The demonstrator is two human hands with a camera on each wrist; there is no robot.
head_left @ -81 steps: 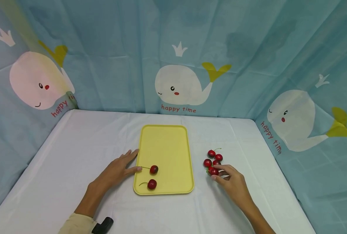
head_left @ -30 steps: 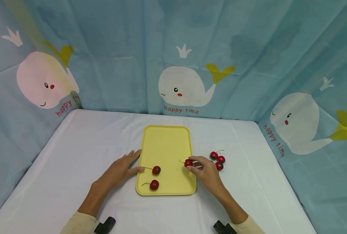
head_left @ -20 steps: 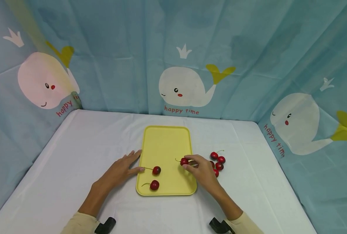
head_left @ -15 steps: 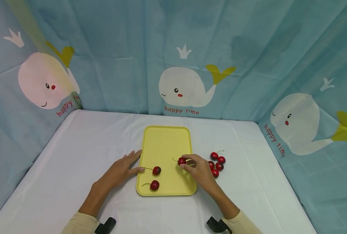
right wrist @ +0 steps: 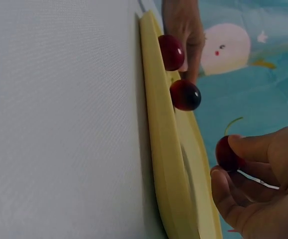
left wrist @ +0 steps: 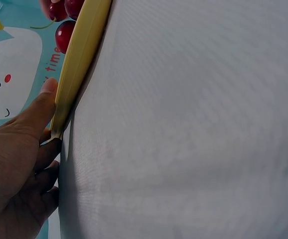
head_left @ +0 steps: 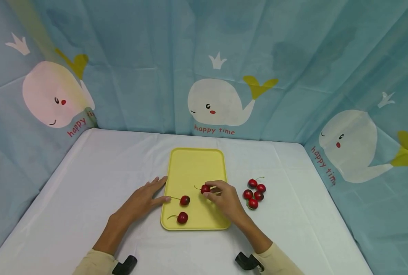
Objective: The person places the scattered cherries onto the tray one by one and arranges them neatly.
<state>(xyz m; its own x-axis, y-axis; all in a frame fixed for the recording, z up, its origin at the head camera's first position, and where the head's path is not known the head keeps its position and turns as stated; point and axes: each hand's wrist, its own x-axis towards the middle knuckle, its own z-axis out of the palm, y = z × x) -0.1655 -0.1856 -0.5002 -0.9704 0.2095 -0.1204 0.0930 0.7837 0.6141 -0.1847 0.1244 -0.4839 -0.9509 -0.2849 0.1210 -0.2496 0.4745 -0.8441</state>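
In the head view my right hand (head_left: 227, 199) pinches a dark red cherry (head_left: 205, 189) between thumb and fingertips, above the right half of a yellow tray (head_left: 195, 164). Its thin green stem points left; the right wrist view shows the same held cherry (right wrist: 227, 153) raised off the tray. Two more cherries with stems, an upper one (head_left: 184, 200) and a lower one (head_left: 182, 218), lie in the tray's lower left. My left hand (head_left: 138, 202) rests at the tray's left edge, fingers spread and relaxed, thumb (left wrist: 48, 92) over the rim.
Several loose cherries (head_left: 253, 204) sit bunched on the white tablecloth (head_left: 279, 229), right of the tray. Behind the table and at its sides hangs a blue curtain (head_left: 135, 95) printed with whales. Black wrist devices (head_left: 248, 261) are worn at both sleeves.
My right hand has picked a cherry from the bunch and carried it left over the tray, moving further left in the last second. The left hand has stayed at the tray's edge.
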